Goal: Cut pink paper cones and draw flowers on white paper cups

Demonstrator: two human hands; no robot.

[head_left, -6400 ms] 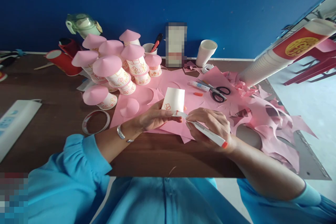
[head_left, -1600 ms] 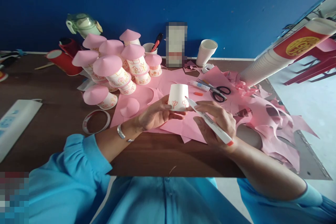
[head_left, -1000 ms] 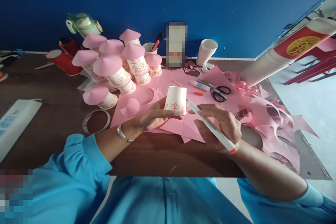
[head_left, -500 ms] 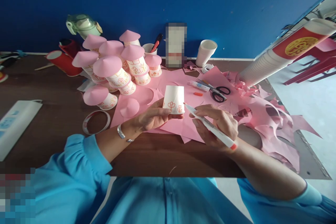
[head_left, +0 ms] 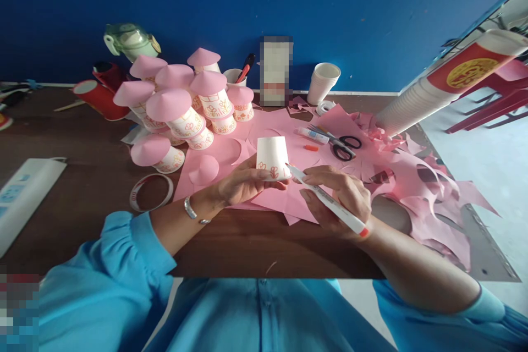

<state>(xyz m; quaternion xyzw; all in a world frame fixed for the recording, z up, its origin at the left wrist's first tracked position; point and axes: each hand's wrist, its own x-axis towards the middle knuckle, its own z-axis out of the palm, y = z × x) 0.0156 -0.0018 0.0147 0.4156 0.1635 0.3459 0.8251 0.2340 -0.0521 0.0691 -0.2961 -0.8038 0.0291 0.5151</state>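
Cup (head_left: 270, 152) turned, left fingers (head_left: 256, 175) gripping; right fingers (head_left: 328, 176): marker (head_left: 342, 214).

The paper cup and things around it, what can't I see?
In the head view:
Paper cup: far side, hidden by its near side.
Marker: tip too small to tell if touching.
Upright panel: face blurred by blocks.
Stool: cut off by the right edge.

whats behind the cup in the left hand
Beyond the cup in the left hand, pink paper shows, spread over the table. The patch directly behind the cup is covered, so I can't tell what lies there.
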